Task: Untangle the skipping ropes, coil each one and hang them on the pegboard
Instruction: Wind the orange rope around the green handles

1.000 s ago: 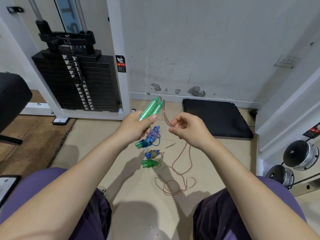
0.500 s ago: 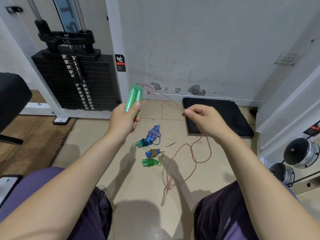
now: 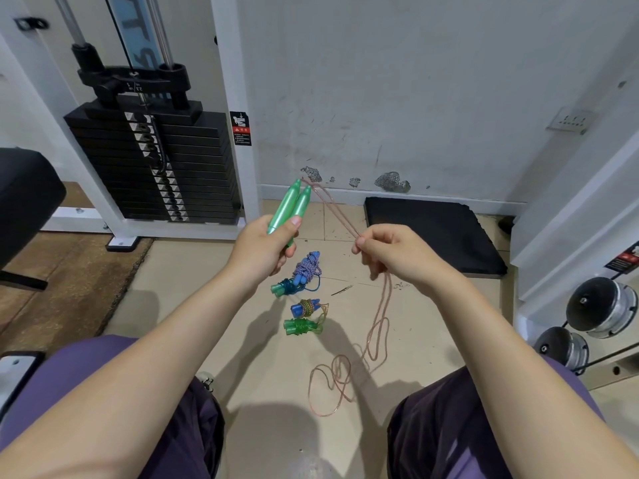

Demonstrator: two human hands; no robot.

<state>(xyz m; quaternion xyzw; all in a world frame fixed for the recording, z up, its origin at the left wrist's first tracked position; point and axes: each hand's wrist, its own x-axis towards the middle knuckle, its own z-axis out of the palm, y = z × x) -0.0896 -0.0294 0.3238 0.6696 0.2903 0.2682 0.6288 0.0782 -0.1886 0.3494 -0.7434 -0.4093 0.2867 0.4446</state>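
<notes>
Skipping rope, thin and copper-pink, doubled into two strands running from the tips of the paired green handles down to the pinch, then dropping past the wrist to a loose tangle of loops on the tiled floor between the knees. Handles clamped side by side in the left hand, fist closed round their lower ends, tips raised toward the wall. Strands nipped between thumb and forefinger of the right hand, other fingers curled, just beside the left. Judged: coiling of this rope only starting, strands gathered and evened, slack on the floor not yet taken up. Next move likely calls for drawing the doubled length through the pinch and winding it round the handles, keeping both strands together so the floor loops feed without knotting. Farther out on the floor, three wrapped ropes: blue-white bundle, yellow-bound blue pair, green pair. No pegboard in sight.
</notes>
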